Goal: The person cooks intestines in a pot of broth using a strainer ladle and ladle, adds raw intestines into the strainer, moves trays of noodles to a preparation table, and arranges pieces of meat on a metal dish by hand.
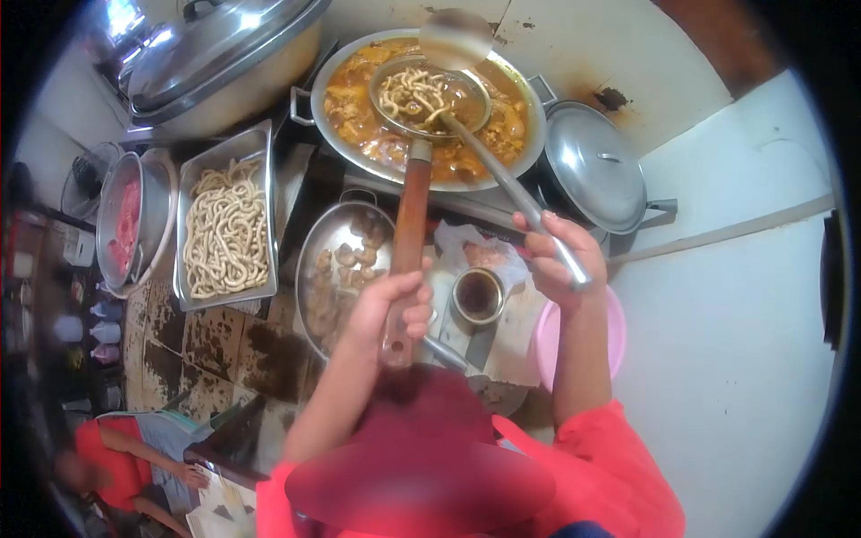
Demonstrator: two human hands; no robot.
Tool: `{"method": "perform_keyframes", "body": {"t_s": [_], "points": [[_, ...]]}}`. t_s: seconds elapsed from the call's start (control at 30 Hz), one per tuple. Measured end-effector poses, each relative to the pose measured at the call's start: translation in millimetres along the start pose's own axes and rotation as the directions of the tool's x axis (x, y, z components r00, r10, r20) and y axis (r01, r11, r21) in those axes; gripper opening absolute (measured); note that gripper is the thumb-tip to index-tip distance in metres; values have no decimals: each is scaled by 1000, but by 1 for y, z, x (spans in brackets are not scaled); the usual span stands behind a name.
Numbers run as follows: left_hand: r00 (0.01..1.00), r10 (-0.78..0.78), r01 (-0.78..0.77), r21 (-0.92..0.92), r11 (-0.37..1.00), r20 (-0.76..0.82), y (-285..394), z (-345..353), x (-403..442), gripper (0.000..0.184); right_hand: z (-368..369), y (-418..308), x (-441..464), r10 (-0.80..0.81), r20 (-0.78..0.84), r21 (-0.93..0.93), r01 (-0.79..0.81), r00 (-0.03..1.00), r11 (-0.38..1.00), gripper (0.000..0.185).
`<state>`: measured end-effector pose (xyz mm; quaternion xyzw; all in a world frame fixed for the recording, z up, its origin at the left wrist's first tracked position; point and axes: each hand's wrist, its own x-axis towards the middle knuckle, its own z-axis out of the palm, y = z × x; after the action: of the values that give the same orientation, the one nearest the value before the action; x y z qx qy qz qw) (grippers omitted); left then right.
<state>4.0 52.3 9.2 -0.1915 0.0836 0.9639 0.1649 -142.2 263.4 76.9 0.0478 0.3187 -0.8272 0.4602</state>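
My left hand point(387, 309) is closed around the wooden handle of a strainer point(414, 211). The strainer's round mesh basket sits over a wide pot point(327, 134) of orange-brown stew point(359, 121), with pale, curled, tube-like pieces point(414, 92) in it. In my right hand point(560, 255) is the metal handle of a long utensil, likely a ladle point(502, 179), slanting down to the basket. Its far end is hidden among the pieces. A blurred round patch covers part of the pot's back rim.
A metal tray point(271, 224) of similar pale tubes point(224, 233) lies left. Below the pot are a pan point(309, 242) with brown pieces, a jar of dark liquid point(478, 296) and a pink basin point(614, 336). Lidded pots point(596, 161) flank it. A person in red point(121, 462) is at lower left.
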Motion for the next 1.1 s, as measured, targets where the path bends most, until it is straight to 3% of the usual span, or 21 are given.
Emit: {"method": "perform_keyframes", "body": {"t_s": [0.07,0.13,0.33,0.37,0.6,0.7,0.8,0.9,1.0,1.1], "points": [[1000,-11,11,-25,1000,10,1,1,-4,27,17,2,-6,-90,-97,-342,52,991,938,32],[1000,13,-13,-10,1000,-7,-1,0,-5,29,41,6,-13,-183,-161,-613,47,970,789,28],[1000,15,-16,-31,999,-5,0,-3,-4,31,61,14,-18,-339,-182,-880,0,923,475,16],[1000,17,-17,-37,999,-6,0,-2,-4,32,62,16,-19,-362,-178,-905,-8,915,425,16],[1000,30,-30,-30,999,4,-2,-5,-2,33,48,38,-7,-231,-199,-875,-66,953,480,17],[1000,25,-24,-26,999,10,-2,-7,-3,32,31,43,3,-293,-190,-978,-156,937,135,22],[1000,18,-17,-41,999,26,-1,-10,-4,31,2,45,15,-504,246,-909,16,828,-417,25],[1000,29,-29,-27,999,10,-2,-10,-5,34,-8,34,36,-592,107,-890,-188,799,-416,23],[999,18,-17,-23,1000,40,-2,-12,-2,34,-19,22,57,-594,108,-843,-243,797,-479,22],[1000,16,-15,-20,1000,26,-1,-16,-3,33,-31,16,46,-506,226,-917,7,832,-398,25]]}}
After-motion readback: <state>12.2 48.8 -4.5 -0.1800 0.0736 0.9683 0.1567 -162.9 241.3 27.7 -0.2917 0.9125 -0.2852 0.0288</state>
